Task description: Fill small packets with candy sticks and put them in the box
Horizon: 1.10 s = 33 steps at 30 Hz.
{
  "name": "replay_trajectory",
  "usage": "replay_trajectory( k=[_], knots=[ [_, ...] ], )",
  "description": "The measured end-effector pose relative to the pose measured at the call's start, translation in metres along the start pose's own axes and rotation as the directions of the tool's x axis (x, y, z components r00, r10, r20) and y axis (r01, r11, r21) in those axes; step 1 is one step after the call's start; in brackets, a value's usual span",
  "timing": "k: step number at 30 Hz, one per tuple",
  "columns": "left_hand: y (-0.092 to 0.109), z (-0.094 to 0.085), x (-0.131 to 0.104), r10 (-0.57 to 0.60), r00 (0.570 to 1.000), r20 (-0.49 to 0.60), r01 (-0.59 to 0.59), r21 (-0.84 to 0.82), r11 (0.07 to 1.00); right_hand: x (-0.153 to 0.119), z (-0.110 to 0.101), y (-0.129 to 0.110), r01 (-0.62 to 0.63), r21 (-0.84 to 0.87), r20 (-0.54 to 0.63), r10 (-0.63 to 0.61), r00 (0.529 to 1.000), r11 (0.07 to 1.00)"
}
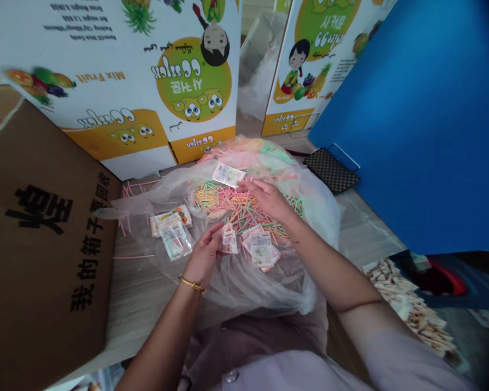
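Sticks (248, 209) heaped in clear bag (324, 201).
Left hand (206, 255) nearer, fingers holding small packet (229, 240) at heap's near edge; right hand (271, 202) farther, fingers extended, tips at flat packet (228, 175), can't tell if gripping. Printed carton (140, 89) stands behind.

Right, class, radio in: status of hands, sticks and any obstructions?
Left hand at one packet, right hand at another packet; grips unclear. Coloured sticks heaped in open plastic bag. Loose bag folds possibly in the way.
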<state>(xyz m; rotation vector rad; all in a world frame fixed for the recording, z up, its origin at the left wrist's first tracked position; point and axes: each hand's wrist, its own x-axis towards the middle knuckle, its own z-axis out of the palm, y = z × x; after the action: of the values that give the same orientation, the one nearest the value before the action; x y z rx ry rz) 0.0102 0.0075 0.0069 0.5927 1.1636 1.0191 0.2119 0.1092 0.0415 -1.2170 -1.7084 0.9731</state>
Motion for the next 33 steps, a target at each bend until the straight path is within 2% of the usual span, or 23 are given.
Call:
replay_trajectory(
  k=[3,7,10,12,14,15,17,19,20,21,22,24,26,28,33],
  knots=[
    [0.004,0.006,0.000,-0.024,0.998,0.054,0.024,0.016,1.000,-0.010,0.013,-0.008,-0.085,0.205,0.144,0.056,0.988,0.975],
    [0.003,0.014,0.008,-0.030,0.991,0.132,0.019,0.083,0.996,-0.016,0.032,-0.011,-0.172,0.407,0.243,0.076,0.967,0.897],
    [-0.002,0.012,0.018,0.023,0.995,0.101,-0.036,0.126,0.991,-0.014,0.038,-0.010,-0.241,0.474,0.282,0.113,0.953,0.847],
    [-0.005,0.007,0.023,0.068,0.995,0.066,-0.079,0.168,0.983,-0.012,0.037,-0.009,-0.252,0.466,0.305,0.114,0.946,0.848],
    [-0.006,0.003,0.028,0.094,0.994,0.058,-0.105,0.226,0.969,-0.009,0.035,-0.007,-0.211,0.380,0.289,0.102,0.952,0.901],
    [-0.007,0.001,0.029,0.094,0.994,0.062,-0.107,0.256,0.961,-0.008,0.034,-0.006,-0.168,0.287,0.239,0.099,0.966,0.943],
    [-0.007,-0.002,0.031,0.102,0.993,0.062,-0.117,0.308,0.944,-0.007,0.030,-0.006,-0.056,-0.004,0.041,0.057,0.998,0.998],
    [-0.007,-0.004,0.032,0.123,0.991,0.048,-0.132,0.342,0.930,-0.008,0.024,-0.008,0.055,-0.342,-0.122,-0.103,0.987,0.938],
    [-0.006,-0.004,0.032,0.129,0.991,0.042,-0.136,0.352,0.926,-0.009,0.021,-0.009,0.129,-0.472,-0.107,-0.202,0.973,0.872],
    [-0.004,-0.005,0.031,0.131,0.991,0.043,-0.137,0.357,0.924,-0.010,0.017,-0.010,0.230,-0.562,-0.021,-0.291,0.956,0.795],
    [-0.002,-0.005,0.030,0.128,0.991,0.048,-0.137,0.360,0.923,-0.012,0.014,-0.011,0.349,-0.609,0.113,-0.358,0.927,0.712],
    [0.003,-0.004,0.027,0.121,0.991,0.063,-0.136,0.372,0.918,-0.017,0.009,-0.011,0.560,-0.615,0.368,-0.426,0.826,0.555],
    [0.008,-0.003,0.023,0.127,0.990,0.068,-0.143,0.398,0.906,-0.023,0.008,-0.006,0.659,-0.602,0.490,-0.443,0.751,0.451],
    [0.012,-0.002,0.019,0.143,0.987,0.072,-0.160,0.437,0.885,-0.029,0.010,0.000,0.664,-0.622,0.506,-0.433,0.746,0.415],
    [0.016,0.001,0.012,0.160,0.977,0.143,-0.211,0.494,0.844,-0.043,0.020,0.006,0.533,-0.735,0.423,-0.330,0.844,0.420]
  ],
)
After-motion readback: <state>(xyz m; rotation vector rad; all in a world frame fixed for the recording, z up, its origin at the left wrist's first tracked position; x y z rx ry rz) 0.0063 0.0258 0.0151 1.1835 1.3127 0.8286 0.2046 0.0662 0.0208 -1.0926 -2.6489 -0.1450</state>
